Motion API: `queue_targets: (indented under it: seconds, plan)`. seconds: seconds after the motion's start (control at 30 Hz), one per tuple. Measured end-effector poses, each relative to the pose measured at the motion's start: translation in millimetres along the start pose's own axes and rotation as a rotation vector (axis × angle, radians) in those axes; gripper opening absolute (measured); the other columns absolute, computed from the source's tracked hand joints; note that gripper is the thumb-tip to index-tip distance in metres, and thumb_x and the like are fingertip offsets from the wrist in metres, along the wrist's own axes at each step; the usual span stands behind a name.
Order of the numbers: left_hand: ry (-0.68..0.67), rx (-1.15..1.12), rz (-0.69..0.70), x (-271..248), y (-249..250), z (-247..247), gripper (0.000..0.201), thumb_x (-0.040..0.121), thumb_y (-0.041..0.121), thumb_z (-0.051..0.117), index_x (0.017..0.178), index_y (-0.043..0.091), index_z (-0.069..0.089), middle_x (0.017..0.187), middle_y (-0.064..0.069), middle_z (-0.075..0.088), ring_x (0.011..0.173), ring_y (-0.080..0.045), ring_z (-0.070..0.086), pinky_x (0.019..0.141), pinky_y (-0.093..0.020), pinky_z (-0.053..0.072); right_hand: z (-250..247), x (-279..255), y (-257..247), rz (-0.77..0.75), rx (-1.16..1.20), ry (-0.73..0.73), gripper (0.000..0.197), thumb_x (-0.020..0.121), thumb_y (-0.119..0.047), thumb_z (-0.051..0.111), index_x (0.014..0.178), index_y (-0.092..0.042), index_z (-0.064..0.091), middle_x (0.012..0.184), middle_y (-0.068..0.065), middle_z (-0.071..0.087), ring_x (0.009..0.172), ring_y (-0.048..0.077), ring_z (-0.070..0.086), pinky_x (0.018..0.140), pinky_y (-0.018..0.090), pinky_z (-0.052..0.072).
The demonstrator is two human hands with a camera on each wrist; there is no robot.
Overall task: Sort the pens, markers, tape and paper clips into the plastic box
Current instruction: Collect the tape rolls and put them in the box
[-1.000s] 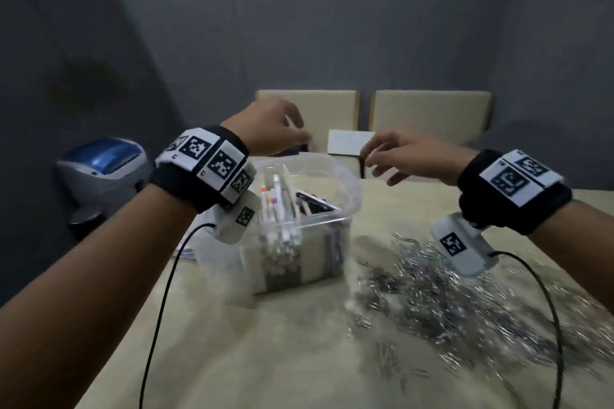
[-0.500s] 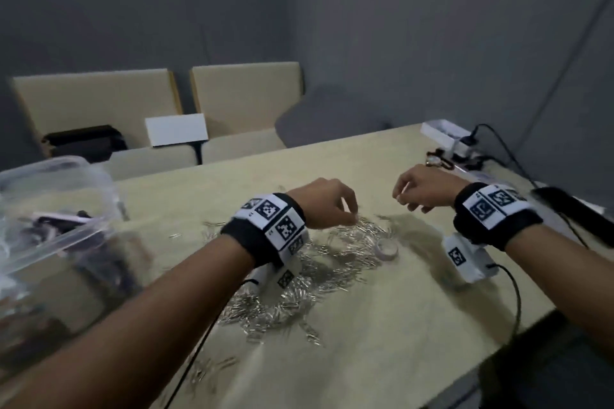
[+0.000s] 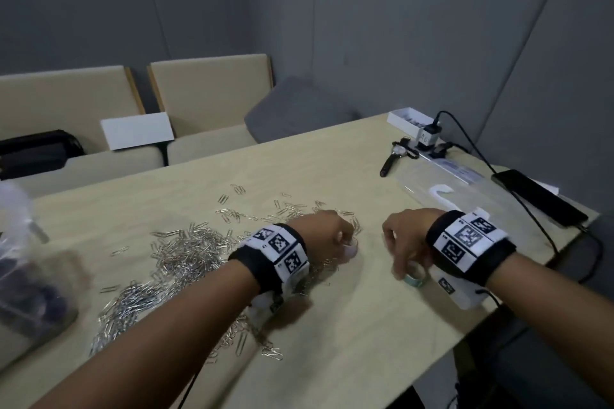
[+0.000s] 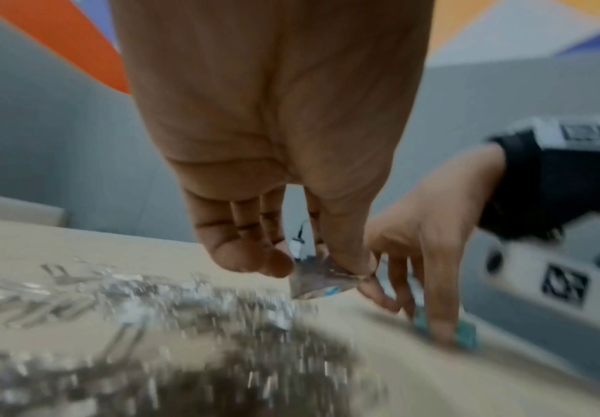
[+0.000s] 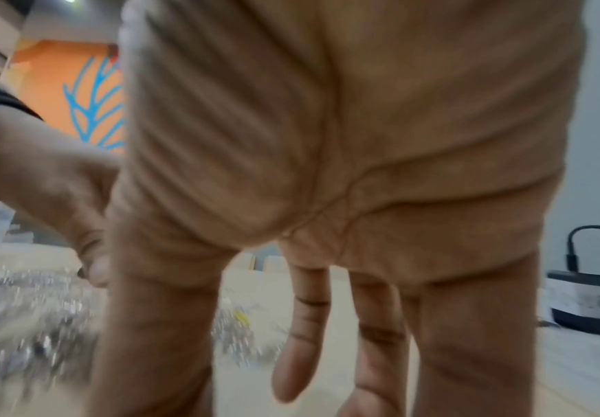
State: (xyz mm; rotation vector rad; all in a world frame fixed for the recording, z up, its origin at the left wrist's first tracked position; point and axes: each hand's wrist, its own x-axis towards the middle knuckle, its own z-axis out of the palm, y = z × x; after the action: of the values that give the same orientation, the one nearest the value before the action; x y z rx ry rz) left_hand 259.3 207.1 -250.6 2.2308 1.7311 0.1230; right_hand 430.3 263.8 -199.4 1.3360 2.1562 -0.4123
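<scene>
A pile of silver paper clips (image 3: 186, 249) spreads over the pale table (image 3: 332, 325), blurred in the wrist views (image 4: 148, 310) (image 5: 23, 324). At the pile's right edge, my left hand (image 3: 345, 242) pinches a small clear tape roll (image 3: 351, 248) between thumb and fingers; the left wrist view shows the hand (image 4: 323, 270) and the roll (image 4: 321, 282). My right hand (image 3: 403, 271) points its fairly straight fingers down onto a teal tape roll (image 3: 414, 280) lying on the table, also shown under the hand (image 4: 430, 318) as a teal roll (image 4: 467, 335). The clear plastic box (image 3: 13, 206) stands blurred at the far left.
At the far right lie a wristwatch (image 3: 395, 156), a charger (image 3: 428, 136) with cables, a white box (image 3: 408, 116), a black phone (image 3: 538, 196) and a clear plastic sheet (image 3: 465, 189). Beige chairs (image 3: 206, 93) stand behind. The table's edge runs close to my right wrist.
The view has swung right, away from the box. Both hands dropped from above the box to the table; the left has taken hold of the clear roll, the right has come down on the teal roll.
</scene>
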Motion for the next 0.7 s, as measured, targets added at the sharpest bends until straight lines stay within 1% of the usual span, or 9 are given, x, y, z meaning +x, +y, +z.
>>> queue_targets:
  seconds: [0.07, 0.13, 0.2, 0.23, 0.3, 0.37, 0.5, 0.6, 0.7]
  plan:
    - [0.036, -0.077, 0.005, -5.7, -7.8, -13.4, 0.021, 0.088, 0.031, 0.067, 0.094, 0.010, 0.069, 0.099, -0.008, 0.065, 0.084, -0.021, 0.060, 0.070, -0.023, 0.047, -1.9, 1.5, -5.1, -0.008, 0.040, 0.057, 0.051, 0.060, -0.019, 0.088, 0.104, -0.012, 0.062, 0.093, 0.005, 0.072, 0.074, 0.022, 0.067, 0.058, 0.030, 0.055]
    - [0.083, -0.207, -0.045, -13.3, -18.6, -29.2, 0.019, 0.080, 0.029, 0.077, 0.083, 0.011, 0.071, 0.094, -0.006, 0.069, 0.073, -0.020, 0.062, 0.056, -0.015, 0.046, -12.5, 3.1, -11.8, -0.023, 0.119, 0.106, 0.048, 0.059, -0.010, 0.086, 0.100, -0.012, 0.061, 0.082, 0.006, 0.070, 0.069, 0.027, 0.070, 0.067, 0.038, 0.059]
    - [0.107, -0.327, -0.104, -22.9, -28.9, -42.6, 0.023, 0.073, 0.030, 0.083, 0.074, 0.011, 0.070, 0.084, -0.009, 0.072, 0.061, -0.022, 0.065, 0.048, -0.022, 0.051, -28.3, 2.3, -22.2, -0.058, 0.187, 0.186, 0.046, 0.059, -0.007, 0.087, 0.096, -0.011, 0.060, 0.080, 0.008, 0.068, 0.066, 0.030, 0.070, 0.068, 0.043, 0.060]
    - [0.104, -0.350, -0.125, -28.2, -33.0, -47.1, 0.023, 0.073, 0.030, 0.083, 0.073, 0.011, 0.069, 0.083, -0.012, 0.073, 0.057, -0.019, 0.064, 0.046, -0.025, 0.052, -36.8, 0.8, -29.0, -0.083, 0.216, 0.238, 0.045, 0.059, -0.009, 0.088, 0.094, -0.011, 0.060, 0.080, 0.009, 0.067, 0.064, 0.029, 0.070, 0.066, 0.042, 0.061]
    - [0.093, -0.349, -0.155, -38.4, -39.1, -52.4, 0.023, 0.074, 0.029, 0.081, 0.072, 0.010, 0.069, 0.084, -0.014, 0.073, 0.055, -0.015, 0.061, 0.046, -0.025, 0.052, -53.6, -2.3, -44.6, -0.143, 0.274, 0.340, 0.040, 0.060, -0.012, 0.089, 0.089, -0.010, 0.062, 0.076, 0.008, 0.069, 0.057, 0.024, 0.067, 0.055, 0.032, 0.059]
    - [0.098, -0.341, -0.183, -49.0, -43.2, -56.5, 0.025, 0.073, 0.030, 0.083, 0.068, 0.010, 0.068, 0.079, -0.015, 0.073, 0.055, -0.017, 0.061, 0.045, -0.025, 0.052, -69.4, -7.2, -63.4, -0.214, 0.311, 0.428, 0.033, 0.062, -0.014, 0.088, 0.084, -0.009, 0.065, 0.073, 0.008, 0.071, 0.055, 0.019, 0.066, 0.048, 0.024, 0.054]
    - [0.127, -0.302, -0.252, -76.3, -53.7, -61.0, 0.032, 0.067, 0.031, 0.087, 0.059, 0.014, 0.061, 0.072, -0.012, 0.069, 0.052, -0.018, 0.057, 0.040, -0.021, 0.047, -93.6, -27.8, -112.9, -0.381, 0.374, 0.558, 0.023, 0.070, -0.012, 0.084, 0.081, -0.005, 0.065, 0.076, 0.012, 0.071, 0.065, 0.024, 0.070, 0.063, 0.038, 0.062]
    - [0.189, -0.320, -0.302, -103.2, -60.8, -65.4, 0.033, 0.069, 0.027, 0.086, 0.062, 0.009, 0.059, 0.057, -0.006, 0.060, 0.040, -0.011, 0.053, 0.039, -0.020, 0.045, -104.4, -46.0, -154.6, -0.507, 0.344, 0.625, 0.017, 0.074, -0.011, 0.081, 0.078, -0.009, 0.065, 0.077, 0.008, 0.069, 0.072, 0.023, 0.070, 0.065, 0.036, 0.061]
    - [0.255, -0.357, -0.372, -136.3, -68.7, -72.9, 0.029, 0.075, 0.021, 0.083, 0.067, 0.006, 0.059, 0.056, -0.006, 0.063, 0.039, -0.010, 0.059, 0.044, -0.023, 0.050, -110.3, -62.3, -199.7, -0.632, 0.315, 0.704, 0.015, 0.075, -0.009, 0.076, 0.073, -0.014, 0.062, 0.076, 0.004, 0.067, 0.080, 0.022, 0.066, 0.072, 0.037, 0.059]
